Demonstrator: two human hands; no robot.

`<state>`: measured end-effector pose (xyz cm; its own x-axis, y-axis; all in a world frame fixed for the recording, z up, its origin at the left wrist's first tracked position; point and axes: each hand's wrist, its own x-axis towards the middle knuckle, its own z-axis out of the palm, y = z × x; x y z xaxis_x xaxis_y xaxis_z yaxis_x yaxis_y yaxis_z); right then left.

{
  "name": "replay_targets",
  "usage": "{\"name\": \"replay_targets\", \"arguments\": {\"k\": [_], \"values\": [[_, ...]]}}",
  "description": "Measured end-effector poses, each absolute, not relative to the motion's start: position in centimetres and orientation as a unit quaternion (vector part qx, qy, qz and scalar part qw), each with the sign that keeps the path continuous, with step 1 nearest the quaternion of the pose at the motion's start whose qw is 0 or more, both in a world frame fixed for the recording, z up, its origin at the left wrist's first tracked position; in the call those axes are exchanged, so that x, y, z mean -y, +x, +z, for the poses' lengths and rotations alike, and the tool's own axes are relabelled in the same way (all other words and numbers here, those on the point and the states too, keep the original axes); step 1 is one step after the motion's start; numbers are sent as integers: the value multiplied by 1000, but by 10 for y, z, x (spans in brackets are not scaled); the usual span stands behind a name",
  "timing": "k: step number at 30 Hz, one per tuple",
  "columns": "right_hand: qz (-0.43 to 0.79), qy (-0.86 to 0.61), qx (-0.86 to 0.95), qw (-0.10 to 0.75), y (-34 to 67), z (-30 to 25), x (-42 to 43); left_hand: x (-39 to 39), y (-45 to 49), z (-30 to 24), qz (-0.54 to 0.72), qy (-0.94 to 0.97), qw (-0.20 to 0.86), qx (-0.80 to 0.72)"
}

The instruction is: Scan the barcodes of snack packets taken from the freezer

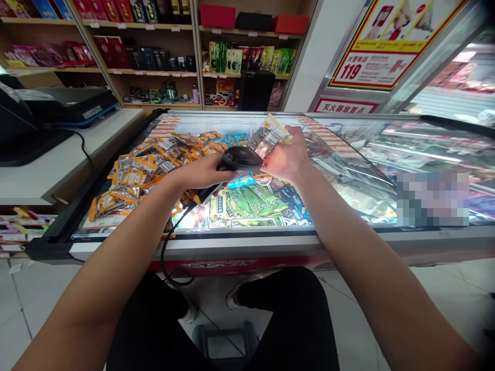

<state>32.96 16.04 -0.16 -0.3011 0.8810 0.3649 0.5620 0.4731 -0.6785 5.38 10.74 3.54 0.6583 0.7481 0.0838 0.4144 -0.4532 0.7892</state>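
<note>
My left hand [203, 174] is wrapped round the handle of a black barcode scanner [243, 157], whose cable hangs down past the freezer's front edge. Pinched in my right hand [288, 154] is a clear snack packet [267, 136] with an orange-yellow top, its white label turned toward the scanner head. A reddish glow falls on the right fingers beside the packet. Similar orange-edged snack packets [133, 178] lie in a heap on the glass lid, left of my left hand. Beneath both hands, through the glass, green ice-cream wrappers [257, 200] show.
The chest freezer [247, 241] stretches across in front of my knees. A counter [23, 178] on the left bears a dark scale-like device [71, 105]. Stocked shelves [154, 72] stand behind. A grey stool-like frame [226, 340] is between my legs.
</note>
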Motion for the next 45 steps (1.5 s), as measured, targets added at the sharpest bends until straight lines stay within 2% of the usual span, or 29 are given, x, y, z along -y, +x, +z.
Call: {"name": "replay_targets", "arguments": {"k": [4,10,13,16,18,21,23,25,27,30,35,41,45], "values": [[325,-445,744,377,332,-1,-159,-109,53,34,210,823,388,-356],[340,-441,739,381,337,-4,-166,-107,55,35,227,812,413,-344],[262,-479,737,398,337,-9,-172,-105,53,37,261,778,461,-338],[100,-556,724,395,337,-15,-172,-105,50,39,327,720,509,-342],[10,-609,715,343,337,-20,-167,-106,48,42,378,687,518,-342],[-54,-653,711,256,328,-24,-155,-109,45,46,430,660,516,-337],[-66,-624,738,247,313,-24,-145,-112,43,48,448,649,513,-339],[-14,-539,802,257,293,-23,-133,-113,43,49,453,641,513,-347],[113,-434,861,239,269,-24,-122,-113,43,49,453,635,517,-353],[216,-370,878,214,242,-30,-112,-111,45,49,449,628,528,-355],[229,-358,879,215,242,-31,-117,-107,47,49,444,623,539,-353],[209,-408,883,101,294,-6,-124,-111,46,45,443,633,527,-353],[239,-400,881,84,328,11,-125,-114,45,44,436,634,533,-352]]}}
